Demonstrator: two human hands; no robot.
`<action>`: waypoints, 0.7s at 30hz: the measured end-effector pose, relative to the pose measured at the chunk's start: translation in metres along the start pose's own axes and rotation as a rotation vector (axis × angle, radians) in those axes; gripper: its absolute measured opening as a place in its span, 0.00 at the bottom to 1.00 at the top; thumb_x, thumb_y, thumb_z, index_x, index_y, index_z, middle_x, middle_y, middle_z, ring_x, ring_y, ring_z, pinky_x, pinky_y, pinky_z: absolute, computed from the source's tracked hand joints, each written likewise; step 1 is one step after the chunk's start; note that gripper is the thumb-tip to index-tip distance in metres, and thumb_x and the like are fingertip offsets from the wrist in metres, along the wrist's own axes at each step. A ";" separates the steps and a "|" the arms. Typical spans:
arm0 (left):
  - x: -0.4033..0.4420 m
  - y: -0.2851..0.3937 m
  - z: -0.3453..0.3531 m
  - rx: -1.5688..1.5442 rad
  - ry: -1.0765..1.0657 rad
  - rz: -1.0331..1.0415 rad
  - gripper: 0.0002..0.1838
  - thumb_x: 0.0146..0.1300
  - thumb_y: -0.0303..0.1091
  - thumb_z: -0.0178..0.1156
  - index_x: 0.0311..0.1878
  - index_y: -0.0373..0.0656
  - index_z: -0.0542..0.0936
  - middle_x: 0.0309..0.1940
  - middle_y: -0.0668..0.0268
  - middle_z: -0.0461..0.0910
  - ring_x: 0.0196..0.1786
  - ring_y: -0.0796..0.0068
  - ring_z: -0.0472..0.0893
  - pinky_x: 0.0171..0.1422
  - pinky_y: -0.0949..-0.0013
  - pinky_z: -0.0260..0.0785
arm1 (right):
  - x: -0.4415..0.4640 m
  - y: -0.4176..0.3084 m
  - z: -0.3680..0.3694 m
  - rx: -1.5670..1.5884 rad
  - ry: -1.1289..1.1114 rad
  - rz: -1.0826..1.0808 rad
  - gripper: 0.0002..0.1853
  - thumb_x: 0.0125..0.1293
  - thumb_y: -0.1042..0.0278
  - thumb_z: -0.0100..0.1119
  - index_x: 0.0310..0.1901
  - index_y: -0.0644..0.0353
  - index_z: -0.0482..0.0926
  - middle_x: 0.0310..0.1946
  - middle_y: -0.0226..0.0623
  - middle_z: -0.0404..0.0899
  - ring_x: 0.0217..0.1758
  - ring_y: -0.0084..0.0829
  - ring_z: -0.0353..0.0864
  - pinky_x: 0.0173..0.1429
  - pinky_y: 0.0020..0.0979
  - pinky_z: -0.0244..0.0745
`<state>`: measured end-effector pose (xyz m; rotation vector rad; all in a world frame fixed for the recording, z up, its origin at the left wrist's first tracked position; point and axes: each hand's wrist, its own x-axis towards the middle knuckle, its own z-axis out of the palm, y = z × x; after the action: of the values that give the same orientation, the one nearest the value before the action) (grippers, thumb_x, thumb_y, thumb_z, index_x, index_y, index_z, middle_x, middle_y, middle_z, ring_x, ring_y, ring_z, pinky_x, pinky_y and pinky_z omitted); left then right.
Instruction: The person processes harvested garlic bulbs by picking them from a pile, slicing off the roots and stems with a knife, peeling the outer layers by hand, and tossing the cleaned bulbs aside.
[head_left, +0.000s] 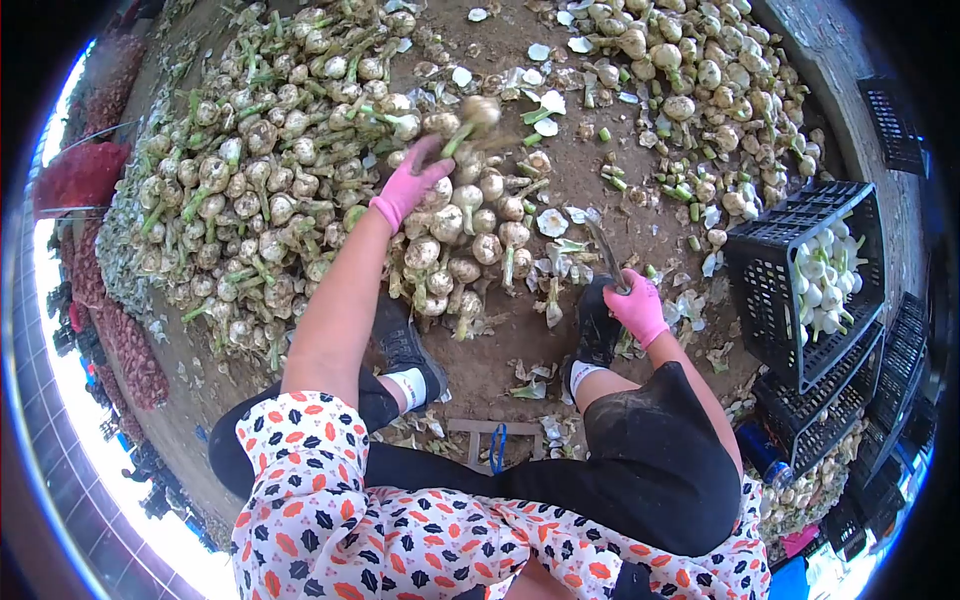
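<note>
My left hand [412, 186], in a pink glove, is closed on the green stem of a garlic bulb [481, 112], which is blurred by motion. Below it, a loose group of soil-stained garlic bulbs [423, 252] lies on the dirt in front of my feet. My right hand [637, 307], also pink-gloved, is wrapped round the handle of a sickle-like knife [606, 250]. Its curved blade points up and away from me, over the ground beside my right shoe [597, 325].
A large heap of garlic [270, 170] spreads to the left, with another pile [690, 70] at upper right. A black crate [760, 285] at right holds cleaned white bulbs [829, 280]. More crates [815, 405] stand nearby. Peel scraps and cut stems [615, 180] litter the dirt.
</note>
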<state>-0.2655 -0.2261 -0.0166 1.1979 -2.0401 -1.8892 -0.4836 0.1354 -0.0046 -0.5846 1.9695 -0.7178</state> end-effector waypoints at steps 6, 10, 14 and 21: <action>-0.010 0.024 -0.017 0.459 -0.339 -0.165 0.41 0.52 0.30 0.70 0.70 0.46 0.63 0.68 0.62 0.66 0.62 0.68 0.73 0.68 0.67 0.65 | -0.006 0.011 -0.001 0.010 0.051 -0.051 0.14 0.56 0.63 0.63 0.35 0.66 0.77 0.24 0.41 0.80 0.22 0.31 0.83 0.30 0.31 0.75; -0.022 0.094 -0.004 0.585 -0.109 -0.378 0.43 0.46 0.50 0.75 0.65 0.44 0.69 0.55 0.54 0.78 0.53 0.64 0.80 0.62 0.66 0.71 | -0.005 -0.001 -0.008 -0.046 0.057 -0.131 0.13 0.57 0.64 0.63 0.36 0.66 0.77 0.25 0.38 0.82 0.22 0.28 0.82 0.30 0.29 0.76; -0.042 0.144 0.044 0.153 -0.138 -0.172 0.31 0.53 0.35 0.72 0.60 0.41 0.72 0.47 0.55 0.80 0.45 0.67 0.82 0.46 0.73 0.82 | 0.001 -0.031 -0.018 0.196 -0.046 0.005 0.13 0.60 0.65 0.61 0.41 0.66 0.78 0.31 0.38 0.83 0.28 0.29 0.84 0.34 0.30 0.78; -0.066 0.112 0.147 -0.320 -0.517 0.007 0.48 0.51 0.23 0.71 0.73 0.39 0.52 0.69 0.56 0.58 0.59 0.69 0.75 0.61 0.65 0.74 | 0.006 -0.077 -0.013 1.170 -0.261 0.089 0.19 0.64 0.62 0.63 0.50 0.67 0.76 0.42 0.40 0.82 0.39 0.33 0.84 0.40 0.34 0.81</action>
<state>-0.3556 -0.0791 0.0775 0.6727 -1.8197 -2.6034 -0.4895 0.0790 0.0500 0.1304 1.0397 -1.4544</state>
